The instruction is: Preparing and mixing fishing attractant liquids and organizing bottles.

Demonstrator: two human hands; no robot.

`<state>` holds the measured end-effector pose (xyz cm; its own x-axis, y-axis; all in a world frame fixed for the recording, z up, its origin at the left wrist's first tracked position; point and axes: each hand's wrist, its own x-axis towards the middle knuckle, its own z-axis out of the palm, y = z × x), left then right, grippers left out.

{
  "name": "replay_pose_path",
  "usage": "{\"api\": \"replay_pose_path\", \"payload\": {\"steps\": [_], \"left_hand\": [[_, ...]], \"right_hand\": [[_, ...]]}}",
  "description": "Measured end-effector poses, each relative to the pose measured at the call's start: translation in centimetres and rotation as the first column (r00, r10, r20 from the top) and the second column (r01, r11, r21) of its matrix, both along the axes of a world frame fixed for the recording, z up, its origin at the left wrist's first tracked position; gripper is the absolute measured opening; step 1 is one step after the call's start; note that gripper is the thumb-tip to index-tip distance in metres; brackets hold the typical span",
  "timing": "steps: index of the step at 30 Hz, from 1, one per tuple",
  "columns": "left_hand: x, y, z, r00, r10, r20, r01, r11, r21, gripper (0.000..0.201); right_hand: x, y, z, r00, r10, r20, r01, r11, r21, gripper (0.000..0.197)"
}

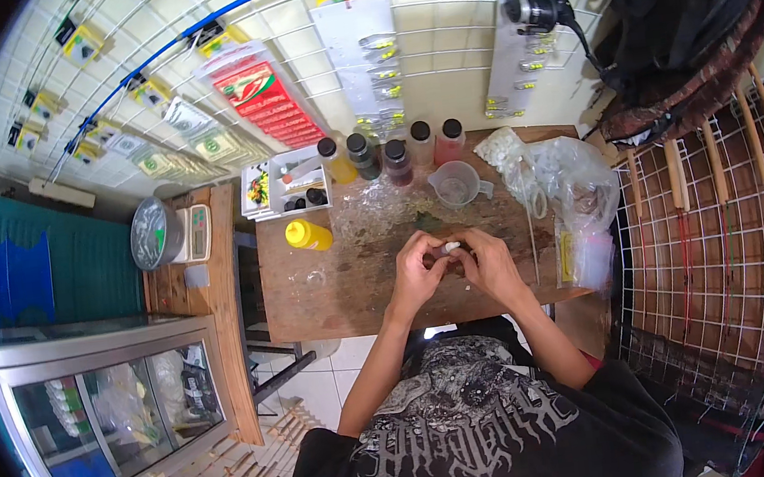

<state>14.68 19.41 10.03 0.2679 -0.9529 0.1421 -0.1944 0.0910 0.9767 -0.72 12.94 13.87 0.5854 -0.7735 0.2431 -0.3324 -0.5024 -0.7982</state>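
Over the front part of the wooden table (369, 292), my left hand (418, 267) and my right hand (487, 262) meet in front of my chest. Between their fingertips is a small object with a white tip (448, 247), perhaps a little bottle; most of it is hidden by the fingers. Both hands are closed on it. Beyond them stands a clear plastic measuring jug (458, 185). A yellow squeeze bottle (309, 235) is to the left of my left hand.
Several dark-capped bottles of coloured liquid (397, 163) line the table's back. A white divided tray (285, 185) sits back left; clear plastic bags (574, 184) lie at the right. A glass display case (119, 410) stands left, and fishing rods hang on the right wire grid (720, 228).
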Motion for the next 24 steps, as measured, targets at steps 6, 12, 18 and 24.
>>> {"api": "replay_pose_path", "payload": {"steps": [6, 12, 18, 24], "left_hand": [[1.7, 2.0, -0.6, 0.987, 0.157, 0.030, -0.156, 0.987, -0.045, 0.022], [4.8, 5.8, 0.0, 0.962, 0.267, 0.061, -0.266, 0.964, -0.017, 0.022], [8.2, 10.7, -1.0, 0.914, 0.403, 0.050, -0.405, 0.914, 0.017, 0.026], [10.8, 17.2, -1.2, 0.817, 0.576, 0.033, -0.577, 0.815, 0.057, 0.025]], "right_hand": [[3.6, 1.1, 0.5, 0.996, 0.013, -0.092, -0.016, 0.999, -0.035, 0.017], [7.7, 3.0, 0.1, 0.986, 0.102, -0.129, -0.110, 0.992, -0.062, 0.014], [12.6, 6.5, -1.0, 0.964, 0.258, 0.064, -0.265, 0.957, 0.121, 0.013], [17.0, 10.5, -1.3, 0.862, 0.483, 0.151, -0.505, 0.842, 0.192, 0.020]]}}
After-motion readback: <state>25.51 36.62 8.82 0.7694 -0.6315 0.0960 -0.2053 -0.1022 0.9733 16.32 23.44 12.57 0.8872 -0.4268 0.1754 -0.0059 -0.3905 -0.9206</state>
